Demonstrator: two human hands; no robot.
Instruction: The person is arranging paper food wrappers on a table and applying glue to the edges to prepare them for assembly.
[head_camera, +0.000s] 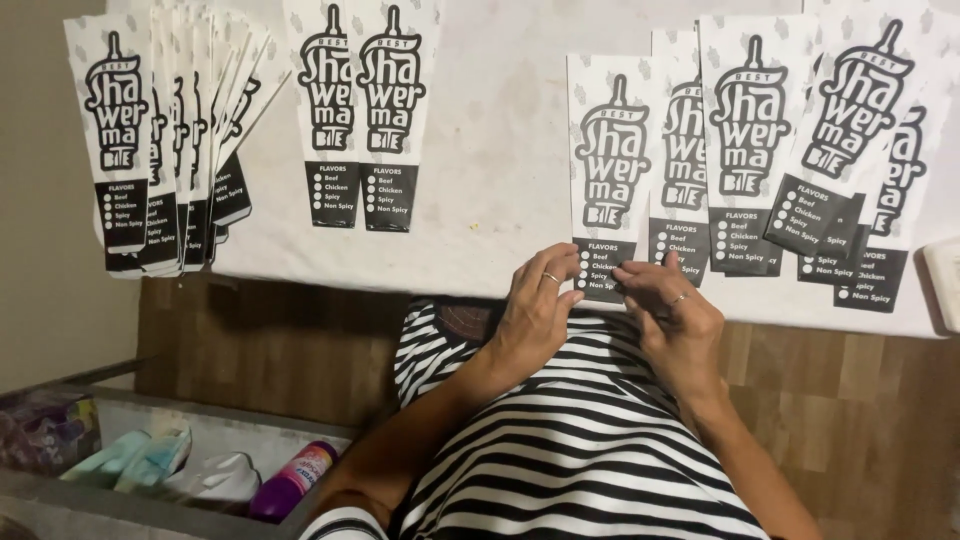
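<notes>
Both hands at frame centre: the left hand (535, 305) and right hand (680, 315) pinch the bottom edge of one white-and-black paper sleeve (610, 175), fingers narrow. A fanned stack (165, 140) sits upper left; loose sleeves (800, 140) crowd upper right, apparently unsorted.

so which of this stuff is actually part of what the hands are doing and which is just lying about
In hand:
- left hand and right hand, both at the bottom edge of one printed paper sleeve
- overlapping sleeves beside it
- fanned stack and pair of sleeves on the white surface

Lying about:
- grey bin lower left, holding a purple bottle and crumpled wrappers
</notes>
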